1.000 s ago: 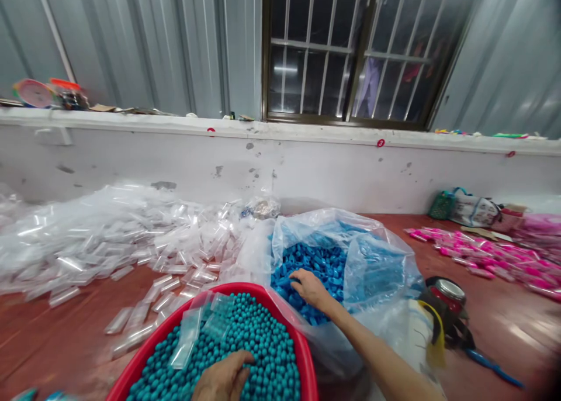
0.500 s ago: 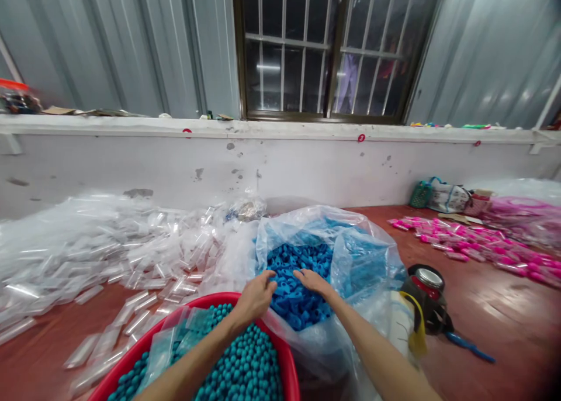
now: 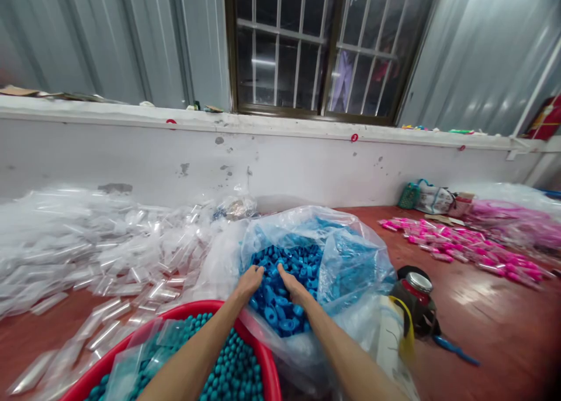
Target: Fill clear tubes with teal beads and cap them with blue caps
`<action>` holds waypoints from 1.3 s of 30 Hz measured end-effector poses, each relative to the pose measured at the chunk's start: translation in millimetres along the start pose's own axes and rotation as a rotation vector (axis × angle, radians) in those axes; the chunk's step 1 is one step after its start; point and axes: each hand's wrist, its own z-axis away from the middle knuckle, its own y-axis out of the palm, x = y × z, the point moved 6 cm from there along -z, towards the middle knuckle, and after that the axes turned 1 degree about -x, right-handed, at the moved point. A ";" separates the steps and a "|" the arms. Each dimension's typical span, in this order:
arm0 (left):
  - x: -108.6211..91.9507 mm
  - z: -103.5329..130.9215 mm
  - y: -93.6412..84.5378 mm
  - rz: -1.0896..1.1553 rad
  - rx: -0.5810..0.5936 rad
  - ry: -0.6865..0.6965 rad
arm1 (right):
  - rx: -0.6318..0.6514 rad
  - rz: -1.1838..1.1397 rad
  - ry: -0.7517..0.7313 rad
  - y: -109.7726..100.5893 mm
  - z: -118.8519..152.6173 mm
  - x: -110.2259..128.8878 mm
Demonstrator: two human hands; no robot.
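1. Now both hands are brought together over the open plastic bag (image 3: 350, 266), which is taken here as the landmark. The blue plastic pieces (image 3: 284, 322) are heaped inside its mouth.
2. The left hand (image 3: 250, 279) is held at the near-left part of the heap, with its fingers bent and pointed inward. Whether any piece is pinched in it cannot be told.
3. The right hand (image 3: 293, 287) is set just beside it, above the middle of the heap, with its fingertips angled toward the left hand. Its grip is partly hidden by its own back, so whether it is filled cannot be told either.
4. A change is seen in the left hand: a second ago it was held over the teal beads (image 3: 234, 354), and it has since been carried across to the bag. The right hand has been kept at the blue pieces. By this, the handling is judged to be centred on the blue pieces, with the beads left unattended.
5. In front and to the left of the bag, the beads are held in a red basin (image 3: 267, 360), with clear packets (image 3: 127, 366) laid on top.
6. To the left of the bag, clear tubes (image 3: 105, 334) are scattered; to its right, a jar (image 3: 419, 284) and, farther off, pink pieces (image 3: 464, 246) are seen on the red surface (image 3: 473, 307).
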 end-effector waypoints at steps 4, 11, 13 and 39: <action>-3.1 7.1 -1.8 0.108 0.001 0.017 | 0.002 -0.095 0.057 7.7 9.2 6.4; -13.3 26.5 -27.1 0.252 -0.121 0.087 | -0.227 -0.100 -0.063 12.2 12.1 40.3; -14.5 36.6 -36.6 0.293 -0.174 0.112 | -0.265 -0.075 -0.147 13.2 18.3 54.1; 47.9 172.1 -75.0 0.347 -0.249 0.171 | 0.065 0.597 -0.849 74.7 107.6 133.8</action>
